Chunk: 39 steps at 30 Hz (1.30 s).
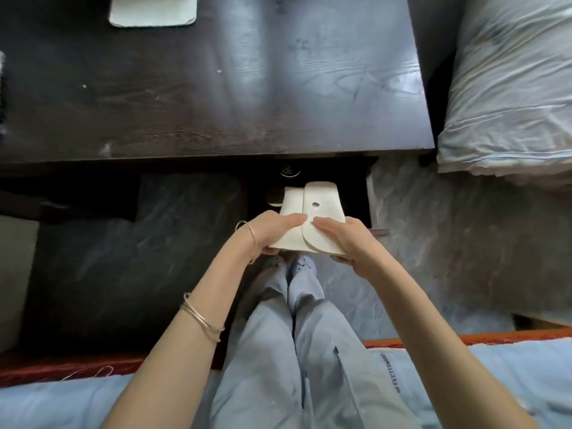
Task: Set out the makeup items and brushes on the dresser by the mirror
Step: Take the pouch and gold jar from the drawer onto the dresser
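1. My left hand [272, 233] reaches forward, fingers curled over the top and thumb beneath, gripping.
2. My right hand [346, 241] mirrors it, just beside the left.
3. Both forearms are bare and extended.

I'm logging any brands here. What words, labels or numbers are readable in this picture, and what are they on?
Dark print on the light blue fabric at lower right: some characters, too small and distorted to read.
Cream pouch held by the left hand and right hand: no text visible, only a metal snap.
Dresser top: no text.
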Tool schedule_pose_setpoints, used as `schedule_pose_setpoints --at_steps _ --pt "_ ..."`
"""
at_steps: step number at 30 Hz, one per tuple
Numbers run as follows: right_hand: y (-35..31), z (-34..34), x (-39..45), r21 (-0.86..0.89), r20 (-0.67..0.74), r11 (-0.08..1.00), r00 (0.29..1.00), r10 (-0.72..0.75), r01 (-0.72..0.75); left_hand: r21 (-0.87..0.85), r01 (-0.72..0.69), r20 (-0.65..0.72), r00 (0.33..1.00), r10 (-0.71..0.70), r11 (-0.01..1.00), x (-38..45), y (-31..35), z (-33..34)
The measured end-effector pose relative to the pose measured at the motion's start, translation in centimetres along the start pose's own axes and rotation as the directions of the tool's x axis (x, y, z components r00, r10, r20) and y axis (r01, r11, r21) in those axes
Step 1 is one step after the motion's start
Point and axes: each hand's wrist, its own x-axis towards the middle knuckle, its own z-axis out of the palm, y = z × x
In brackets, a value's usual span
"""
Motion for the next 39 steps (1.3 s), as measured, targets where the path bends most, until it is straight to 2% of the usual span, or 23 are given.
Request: schedule_pose_setpoints --at_steps 5,8,11,14,16,18,22,25,26,28,29,30,31,32,35,37,39 --pt "-1.7 1.8 -5.8 -0.049 0.066 0.989 0.988 -0.139 0.143 0.173 -0.119 -0.048 0.990 0.129 0.978 -7.5 0.5 -2.7" --pt "-4.3 3.1 -7.4 -0.013 0.108 0.964 0.959 -0.261 0.264 0.149 -0.211 -0.099 0.969 0.226 0.966 -10.8 2.1 -5.1" --pt "-8.4 4.4 -6.3 0.013 0.100 0.932 0.927 -0.362 0.362 0.110 -0.296 -0.201 0.928 0.313 0.949 -11.1 4.8 -7.8" --pt "-12.8 5.7 -1.9 -0.052 0.026 0.895 0.897 -0.442 0.443 0.117 -0.368 -0.364 0.848 0.385 0.922 -7.5 7.7 -10.7" --pt "-15.4 6.4 2.4 -0.184 -0.058 0.862 0.871 -0.488 0.472 0.182 -0.356 -0.462 0.792 0.399 0.917 -3.9 9.5 -12.4" --pt "-17.2 6.8 6.4 -0.333 -0.117 0.831 0.855 -0.505 0.446 0.233 -0.307 -0.512 0.768 0.385 0.923 -0.1 10.8 -13.6" --pt "-18.2 6.9 12.6 -0.478 -0.134 0.800 0.870 -0.474 0.362 0.327 -0.153 -0.520 0.795 0.313 0.933 6.1 11.7 -14.4" --pt "-17.2 6.6 14.4 -0.622 -0.150 0.733 0.878 -0.455 0.274 0.345 -0.015 -0.559 0.799 0.219 0.938 8.2 10.9 -13.9" --pt "-16.8 6.4 14.4 -0.648 -0.166 0.713 0.864 -0.476 0.269 0.370 0.023 -0.600 0.769 0.220 0.929 8.1 10.6 -13.6" --pt "-15.6 5.9 13.0 -0.607 -0.177 0.732 0.845 -0.505 0.311 0.434 0.035 -0.697 0.646 0.311 0.900 6.5 9.9 -12.7" --pt "-14.6 5.5 11.8 -0.558 -0.177 0.760 0.848 -0.500 0.333 0.456 -0.006 -0.716 0.592 0.371 0.890 5.4 9.2 -12.0" --pt "-13.4 5.1 10.6 -0.504 -0.166 0.787 0.855 -0.492 0.355 0.463 -0.061 -0.705 0.579 0.409 0.884 4.4 8.3 -11.1" --pt "-12.0 4.7 9.4 -0.456 -0.146 0.811 0.868 -0.475 0.367 0.456 -0.104 -0.670 0.613 0.418 0.884 3.6 7.2 -10.0" --pt "-10.3 4.3 8.7 -0.430 -0.108 0.830 0.892 -0.439 0.356 0.433 -0.126 -0.621 0.676 0.397 0.893 3.2 5.9 -9.0" --pt "-5.5 3.8 9.9 -0.493 0.000 0.841 0.966 -0.257 0.224 0.415 -0.061 -0.418 0.873 0.250 0.908 5.4 2.2 -6.3" --pt "-2.8 3.8 12.5 -0.549 0.008 0.826 0.988 -0.151 0.131 0.508 0.026 -0.300 0.942 0.148 0.861 8.8 0.5 -4.5" --pt "-1.0 4.3 15.4 -0.636 0.015 0.763 0.990 -0.142 0.119 0.591 0.021 -0.212 0.969 0.130 0.807 12.7 -0.8 -2.7"
